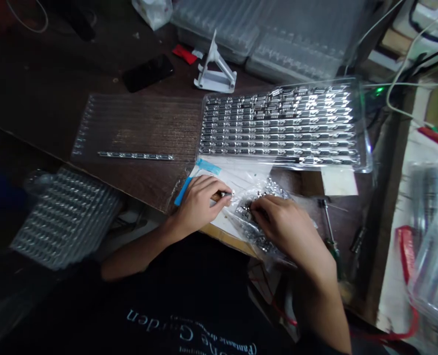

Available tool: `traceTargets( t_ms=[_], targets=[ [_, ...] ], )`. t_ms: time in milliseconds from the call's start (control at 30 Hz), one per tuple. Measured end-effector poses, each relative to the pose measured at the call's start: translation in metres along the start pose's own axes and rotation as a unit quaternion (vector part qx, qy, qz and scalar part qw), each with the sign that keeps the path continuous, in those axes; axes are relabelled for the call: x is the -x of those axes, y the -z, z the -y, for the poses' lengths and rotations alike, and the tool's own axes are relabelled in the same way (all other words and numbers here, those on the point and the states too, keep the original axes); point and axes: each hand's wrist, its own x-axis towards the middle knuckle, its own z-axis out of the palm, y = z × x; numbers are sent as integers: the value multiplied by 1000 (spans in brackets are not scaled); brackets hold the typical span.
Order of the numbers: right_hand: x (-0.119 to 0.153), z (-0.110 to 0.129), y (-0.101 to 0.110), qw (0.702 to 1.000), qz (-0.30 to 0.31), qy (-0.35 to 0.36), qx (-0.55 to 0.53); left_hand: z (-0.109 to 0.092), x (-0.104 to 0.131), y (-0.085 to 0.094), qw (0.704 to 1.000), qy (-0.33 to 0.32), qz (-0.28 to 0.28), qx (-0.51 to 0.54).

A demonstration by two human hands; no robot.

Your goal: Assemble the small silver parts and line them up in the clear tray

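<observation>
Between the thumb and fingers of my left hand (198, 199) is a small metal D-sub connector (225, 194), held over white paper. My right hand (283, 219) reaches into an open clear plastic bag (290, 259) of loose small metal parts (274, 187). Its thumb and fingertips are pinched together among the parts; whatever they grip is hidden. Beyond both hands, a clear tray (366, 148) carries many rows of silver D-sub connectors (274, 137). A second clear ribbed tray (141, 123) lies to the left, with a single row of connectors (135, 156) along its near side.
Behind the trays stand a white phone stand (217, 79), a black phone (148, 73) and stacked clear trays (292, 54). A screwdriver (327, 222) lies right of the bag. Filled trays (67, 217) are stacked low at left. Cables (392, 88) run along the right.
</observation>
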Motion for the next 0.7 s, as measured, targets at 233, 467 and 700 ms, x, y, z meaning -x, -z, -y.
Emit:
traceTargets(
  t_ms=[233,467,700],
  targets=[
    [4,-2,4,996,-46,8,-74,0,2,-3,1000,17,-11,7],
    [2,0,3,983,-116,-4,-144,1,3,1,1000,11,-3,7],
    [-14,2,-11,979,-162,-27,-117,2,5,3,999,-6,-28,38]
  ],
)
